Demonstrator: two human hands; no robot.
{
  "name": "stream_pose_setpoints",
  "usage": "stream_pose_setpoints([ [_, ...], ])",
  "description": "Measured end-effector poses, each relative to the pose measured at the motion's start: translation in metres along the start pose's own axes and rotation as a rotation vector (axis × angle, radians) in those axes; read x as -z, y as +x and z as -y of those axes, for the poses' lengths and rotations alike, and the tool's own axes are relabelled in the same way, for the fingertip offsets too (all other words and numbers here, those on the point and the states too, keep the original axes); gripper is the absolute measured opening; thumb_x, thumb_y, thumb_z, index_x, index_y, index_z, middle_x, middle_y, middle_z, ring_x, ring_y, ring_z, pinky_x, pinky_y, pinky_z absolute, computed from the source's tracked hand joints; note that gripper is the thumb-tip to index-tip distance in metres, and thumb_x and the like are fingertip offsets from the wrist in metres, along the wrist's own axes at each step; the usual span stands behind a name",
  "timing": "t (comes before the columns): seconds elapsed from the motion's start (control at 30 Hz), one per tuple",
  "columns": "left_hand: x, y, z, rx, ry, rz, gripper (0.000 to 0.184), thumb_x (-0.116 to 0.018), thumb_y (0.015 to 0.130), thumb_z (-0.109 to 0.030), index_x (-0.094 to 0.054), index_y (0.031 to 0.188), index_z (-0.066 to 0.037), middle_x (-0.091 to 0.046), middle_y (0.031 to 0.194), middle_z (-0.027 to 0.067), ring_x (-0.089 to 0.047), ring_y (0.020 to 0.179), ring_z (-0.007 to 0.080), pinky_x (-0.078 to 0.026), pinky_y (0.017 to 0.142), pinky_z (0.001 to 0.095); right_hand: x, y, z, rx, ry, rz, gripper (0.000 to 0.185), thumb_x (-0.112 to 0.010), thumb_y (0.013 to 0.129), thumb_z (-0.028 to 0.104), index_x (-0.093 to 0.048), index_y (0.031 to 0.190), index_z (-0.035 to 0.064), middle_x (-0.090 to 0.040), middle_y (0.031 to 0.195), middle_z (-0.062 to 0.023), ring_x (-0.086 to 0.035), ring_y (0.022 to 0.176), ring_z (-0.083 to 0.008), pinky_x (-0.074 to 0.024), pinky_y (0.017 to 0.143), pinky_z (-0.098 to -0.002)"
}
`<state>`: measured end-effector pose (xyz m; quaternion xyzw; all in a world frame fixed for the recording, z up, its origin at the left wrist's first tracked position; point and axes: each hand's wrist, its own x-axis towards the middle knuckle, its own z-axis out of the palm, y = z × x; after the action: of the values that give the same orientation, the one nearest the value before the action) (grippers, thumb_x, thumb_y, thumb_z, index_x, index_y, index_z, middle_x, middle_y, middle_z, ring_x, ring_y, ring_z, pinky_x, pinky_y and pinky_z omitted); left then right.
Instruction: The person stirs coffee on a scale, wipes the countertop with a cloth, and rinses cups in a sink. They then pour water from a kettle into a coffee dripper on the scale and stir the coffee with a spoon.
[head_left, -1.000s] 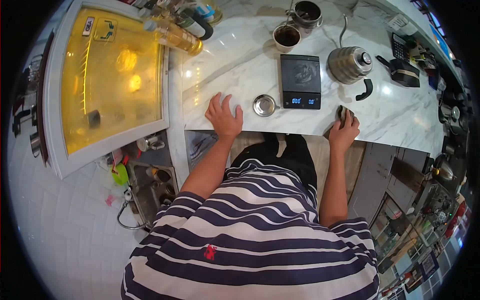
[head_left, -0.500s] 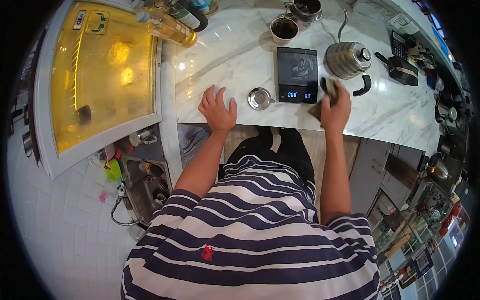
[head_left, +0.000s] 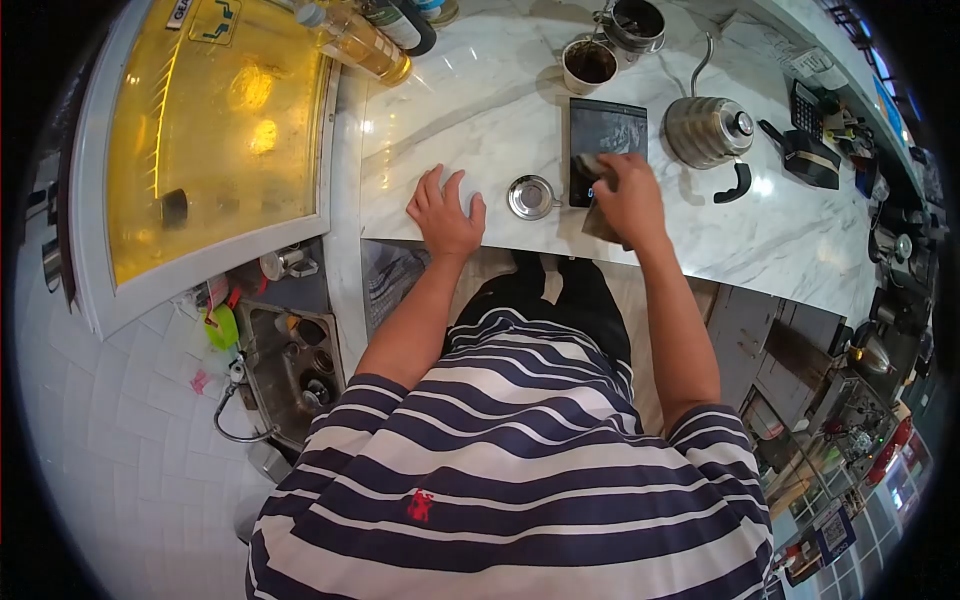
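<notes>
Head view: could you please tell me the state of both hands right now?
Left hand: open, fingers spread on the marble counter, holding nothing.
Right hand: closed on what looks like a dark cloth, over the scale.

The left hand (head_left: 446, 214) lies palm-down, fingers spread; the right hand (head_left: 630, 203) curls its fingers, reaching inward.

Illumination is moderate and even across the marble counter (head_left: 480, 120), with small specular highlights at its left edge and a brighter glare spot right of the kettle (head_left: 708, 132); soft shadows fall beside the kettle and the cup (head_left: 588, 66). The yellow panel (head_left: 215, 140) at upper left shows saturated reflections. Wide-angle distortion bends lines toward the frame edges, the corners are black, and detail is soft at far left and far right.
</notes>
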<state>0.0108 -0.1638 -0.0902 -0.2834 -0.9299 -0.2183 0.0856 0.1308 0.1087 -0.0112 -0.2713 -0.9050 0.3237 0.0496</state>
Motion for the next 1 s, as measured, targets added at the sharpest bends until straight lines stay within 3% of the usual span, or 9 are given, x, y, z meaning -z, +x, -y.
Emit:
stream_pose_setpoints([
  [0.2, -0.002, -0.001, 0.001, 0.003, 0.014, -0.005, 0.050, -0.071, 0.084, -0.031, -0.063, 0.130, -0.013, -0.050, 0.145, 0.0154, -0.042, 0.138, 0.0372, -0.030, 0.110, 0.0540, 0.016, 0.059, -0.028, 0.058, -0.141, -0.282, 0.039, -0.072, 0.082, 0.013, -0.072, 0.120, 0.0069, -0.066, 0.118, -0.0219, -0.062, 0.109, -0.0415, -0.0532, 0.094, -0.0494],
  [0.43, 0.001, -0.002, 0.000, 0.004, -0.001, -0.012, 0.050, -0.072, 0.084, -0.031, -0.063, 0.130, -0.014, -0.050, 0.145, 0.0152, -0.042, 0.138, 0.0365, -0.029, 0.110, 0.0542, 0.001, 0.003, 0.003, 0.025, -0.233, 0.022, 0.038, -0.073, 0.083, 0.014, -0.072, 0.119, 0.0066, -0.066, 0.116, -0.0206, -0.063, 0.109, -0.0418, -0.0537, 0.093, -0.0497],
  [0.53, 0.000, -0.001, 0.000, 0.014, -0.002, 0.001, 0.051, -0.072, 0.085, -0.031, -0.062, 0.132, -0.015, -0.050, 0.146, 0.0151, -0.042, 0.139, 0.0359, -0.028, 0.110, 0.0535, 0.002, -0.035, -0.001, -0.040, 0.051, 0.026, 0.040, -0.072, 0.082, 0.014, -0.071, 0.122, 0.0055, -0.067, 0.117, -0.0213, -0.065, 0.107, -0.0407, -0.0534, 0.094, -0.0468],
  [0.63, 0.001, -0.003, 0.001, 0.015, 0.000, -0.003, 0.050, -0.072, 0.085, -0.031, -0.062, 0.131, -0.016, -0.050, 0.146, 0.0145, -0.042, 0.139, 0.0352, -0.029, 0.110, 0.0528, 0.008, -0.072, -0.004, -0.189, 0.242, -0.033, 0.044, -0.071, 0.084, 0.011, -0.069, 0.127, 0.0025, -0.072, 0.115, -0.0195, -0.070, 0.104, -0.0318, -0.0530, 0.094, -0.0386],
  [0.67, 0.001, -0.003, 0.001, 0.019, -0.001, -0.011, 0.049, -0.073, 0.085, -0.031, -0.063, 0.131, -0.016, -0.051, 0.145, 0.0140, -0.042, 0.139, 0.0349, -0.029, 0.110, 0.0524, 0.010, -0.082, -0.008, -0.203, 0.310, -0.016, 0.044, -0.070, 0.086, 0.010, -0.068, 0.129, 0.0016, -0.073, 0.115, -0.0161, -0.070, 0.104, -0.0249, -0.0524, 0.094, -0.0343],
  [0.77, 0.001, -0.005, 0.000, 0.023, -0.054, -0.035, 0.046, -0.075, 0.084, -0.030, -0.065, 0.127, -0.016, -0.052, 0.144, 0.0126, -0.044, 0.138, 0.0346, -0.030, 0.110, 0.0507, 0.020, -0.104, -0.011, -0.280, 0.540, 0.070, 0.043, -0.070, 0.087, 0.009, -0.067, 0.129, 0.0009, -0.073, 0.116, -0.0155, -0.070, 0.104, -0.0235, -0.0524, 0.093, -0.0336],
  [0.9, 0.017, -0.035, 0.011, 0.042, -0.195, -0.001, 0.041, -0.079, 0.082, -0.027, -0.068, 0.121, -0.016, -0.054, 0.141, 0.0122, -0.045, 0.137, 0.0324, -0.032, 0.110, 0.0490, 0.024, -0.123, -0.015, -0.003, 0.279, 0.063, 0.042, -0.071, 0.087, 0.007, -0.067, 0.128, 0.0009, -0.071, 0.118, -0.0155, -0.069, 0.108, -0.0243, -0.0520, 0.095, -0.0335],
  [1.0, 0.043, -0.092, 0.004, 0.140, -0.237, -0.055, 0.041, -0.079, 0.084, -0.025, -0.068, 0.121, -0.014, -0.053, 0.142, 0.0155, -0.047, 0.134, 0.0380, -0.035, 0.111, 0.0506, 0.025, -0.128, -0.018, 0.083, 0.287, 0.152, 0.044, -0.071, 0.085, 0.009, -0.067, 0.128, 0.0035, -0.068, 0.122, -0.0184, -0.067, 0.114, -0.0335, -0.0505, 0.100, -0.0391],
])
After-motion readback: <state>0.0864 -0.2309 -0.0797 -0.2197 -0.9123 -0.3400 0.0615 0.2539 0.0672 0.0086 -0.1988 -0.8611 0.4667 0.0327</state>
